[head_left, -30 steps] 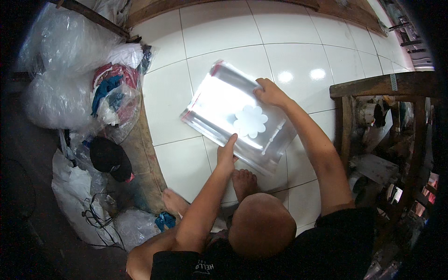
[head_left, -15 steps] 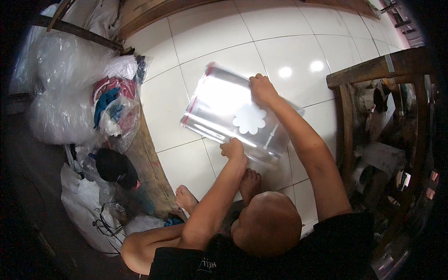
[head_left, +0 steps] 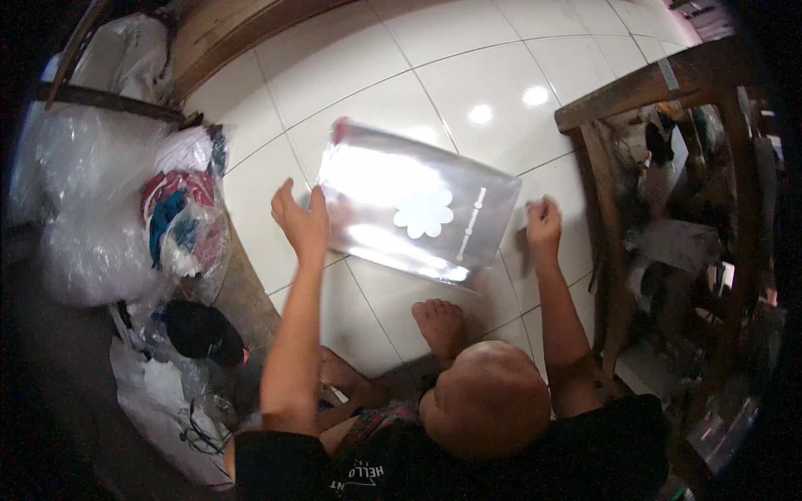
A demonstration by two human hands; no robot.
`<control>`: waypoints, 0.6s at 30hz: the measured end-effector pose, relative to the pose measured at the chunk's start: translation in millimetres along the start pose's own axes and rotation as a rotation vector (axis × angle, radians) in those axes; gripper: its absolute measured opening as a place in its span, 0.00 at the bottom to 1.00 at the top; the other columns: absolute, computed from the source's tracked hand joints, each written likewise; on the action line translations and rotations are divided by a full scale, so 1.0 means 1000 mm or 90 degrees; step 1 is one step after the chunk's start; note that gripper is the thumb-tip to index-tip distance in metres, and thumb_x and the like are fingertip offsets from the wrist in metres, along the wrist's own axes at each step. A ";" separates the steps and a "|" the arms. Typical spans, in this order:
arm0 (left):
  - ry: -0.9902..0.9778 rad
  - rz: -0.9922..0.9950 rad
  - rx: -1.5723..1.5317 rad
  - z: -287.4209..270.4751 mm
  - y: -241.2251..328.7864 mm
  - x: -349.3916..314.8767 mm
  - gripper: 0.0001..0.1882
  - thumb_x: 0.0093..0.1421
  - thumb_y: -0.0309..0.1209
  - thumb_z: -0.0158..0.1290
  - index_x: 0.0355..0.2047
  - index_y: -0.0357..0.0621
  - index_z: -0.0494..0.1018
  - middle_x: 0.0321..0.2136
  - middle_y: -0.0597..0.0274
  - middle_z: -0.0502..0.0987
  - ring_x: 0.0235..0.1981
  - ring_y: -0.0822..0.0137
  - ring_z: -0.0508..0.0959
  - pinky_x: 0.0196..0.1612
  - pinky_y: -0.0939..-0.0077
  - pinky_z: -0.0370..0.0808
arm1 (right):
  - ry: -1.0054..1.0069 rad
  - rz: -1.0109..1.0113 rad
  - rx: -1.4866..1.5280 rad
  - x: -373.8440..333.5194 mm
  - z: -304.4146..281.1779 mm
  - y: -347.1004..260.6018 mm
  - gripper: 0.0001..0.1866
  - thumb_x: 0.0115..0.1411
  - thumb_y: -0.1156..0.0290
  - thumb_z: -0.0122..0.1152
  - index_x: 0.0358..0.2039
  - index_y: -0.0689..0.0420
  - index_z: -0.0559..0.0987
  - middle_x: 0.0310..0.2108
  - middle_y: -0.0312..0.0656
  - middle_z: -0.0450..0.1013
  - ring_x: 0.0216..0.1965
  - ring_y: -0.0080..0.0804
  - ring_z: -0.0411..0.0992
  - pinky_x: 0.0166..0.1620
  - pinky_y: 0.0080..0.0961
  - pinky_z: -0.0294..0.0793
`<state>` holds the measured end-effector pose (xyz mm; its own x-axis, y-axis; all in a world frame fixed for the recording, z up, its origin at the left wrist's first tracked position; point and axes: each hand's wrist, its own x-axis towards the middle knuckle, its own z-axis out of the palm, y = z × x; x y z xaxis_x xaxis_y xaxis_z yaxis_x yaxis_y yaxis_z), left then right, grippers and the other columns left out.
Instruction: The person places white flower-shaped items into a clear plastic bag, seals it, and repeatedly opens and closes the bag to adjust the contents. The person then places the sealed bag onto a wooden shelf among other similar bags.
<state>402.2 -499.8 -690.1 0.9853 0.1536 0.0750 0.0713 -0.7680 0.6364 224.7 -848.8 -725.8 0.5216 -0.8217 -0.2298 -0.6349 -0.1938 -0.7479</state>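
Clear, shiny plastic bags [head_left: 489,213], seemingly a flat stack, lie over the white tiles in front of me. They have a red strip at the far left and a white flower shape with a line of white print. Beside their left edge is my left hand [head_left: 302,224], fingers spread; whether the thumb touches the plastic is unclear. My right hand [head_left: 544,225] hovers off the right end, apart from the bags. Its fingers are bent and slightly blurred, with a gap between thumb and forefinger and nothing visible in them.
White tiled floor [head_left: 334,83] surrounds the bags. Bulging clear plastic sacks [head_left: 92,225] and bundled cloth [head_left: 180,200] are piled at left, near a black rounded item [head_left: 203,331]. A wooden frame [head_left: 652,88] with clutter stands at right. My bare foot [head_left: 440,324] is close below the bags.
My left hand has moved from the bags' near edge to their left side and spread its fingers. My right hand has let go of the far edge and moved right and nearer.
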 end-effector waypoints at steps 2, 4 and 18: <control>-0.145 0.001 0.121 0.019 -0.008 0.036 0.33 0.53 0.43 0.56 0.52 0.31 0.66 0.52 0.40 0.65 0.55 0.45 0.65 0.58 0.55 0.64 | -0.115 0.057 -0.034 -0.027 -0.004 0.021 0.16 0.54 0.63 0.60 0.33 0.65 0.74 0.23 0.49 0.71 0.26 0.44 0.71 0.34 0.39 0.70; -0.363 -0.074 0.233 0.032 0.006 0.058 0.33 0.51 0.46 0.56 0.50 0.31 0.67 0.52 0.39 0.66 0.55 0.45 0.66 0.57 0.54 0.66 | -0.121 0.004 -0.122 -0.037 0.010 0.050 0.16 0.55 0.63 0.61 0.31 0.66 0.74 0.20 0.43 0.69 0.23 0.34 0.67 0.29 0.34 0.68; -0.378 -0.087 0.276 0.055 0.005 0.060 0.37 0.48 0.44 0.61 0.52 0.33 0.63 0.52 0.40 0.65 0.55 0.44 0.66 0.56 0.53 0.68 | -0.062 0.050 -0.125 -0.059 0.037 0.026 0.15 0.54 0.65 0.66 0.32 0.63 0.73 0.23 0.36 0.68 0.25 0.26 0.65 0.30 0.27 0.69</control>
<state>470.0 -528.6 -724.5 0.8727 -0.0017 -0.4883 0.1333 -0.9612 0.2414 198.1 -785.1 -755.0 0.5126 -0.7845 -0.3489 -0.7696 -0.2397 -0.5918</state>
